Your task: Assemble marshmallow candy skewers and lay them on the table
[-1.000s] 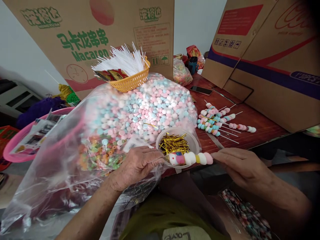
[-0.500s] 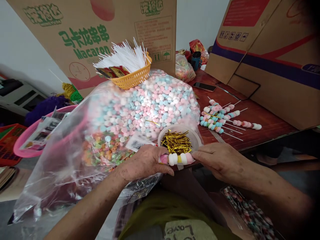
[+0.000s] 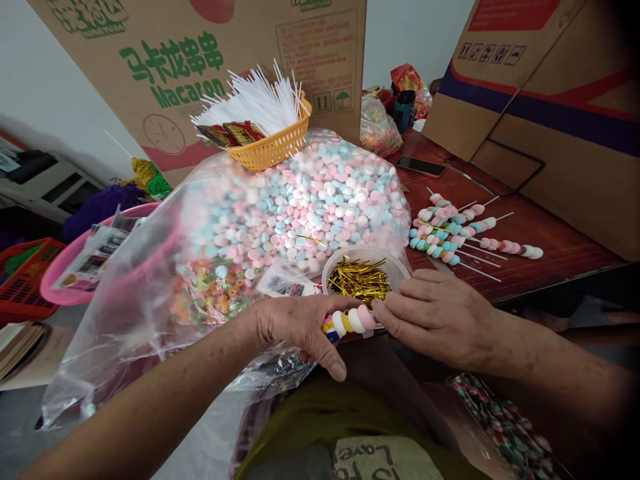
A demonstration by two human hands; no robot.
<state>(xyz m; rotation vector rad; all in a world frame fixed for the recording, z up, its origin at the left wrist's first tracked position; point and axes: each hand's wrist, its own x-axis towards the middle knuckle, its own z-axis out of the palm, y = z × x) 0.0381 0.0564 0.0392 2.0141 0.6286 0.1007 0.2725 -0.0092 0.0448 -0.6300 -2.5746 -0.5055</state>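
A short row of pink, white and yellow candies (image 3: 354, 320) lies between my hands, in front of a round plastic tub of gold twist ties (image 3: 361, 279). My left hand (image 3: 300, 327) is wrapped round the row's left end, its thumb stretched along the near side. At the right end, the fingertips of my right hand (image 3: 430, 320) are pressed together against the pink candy. A wrapper partly covers the left end of the row. Finished-looking candy sticks (image 3: 443, 230) lie in a pile on the table to the right.
A large clear bag of pastel candies (image 3: 325, 193) fills the middle, with a yellow basket of white sticks (image 3: 273, 150) on it. Cardboard boxes (image 3: 320, 60) stand behind and at the right. A phone (image 3: 421, 167) lies on the red table (image 3: 555, 233); a pink basket (image 3: 55, 277) is at left.
My left hand has slid right along the candy row and covers more of its left end. My right hand's fingers have bent closer together. The camera view has shifted slightly.
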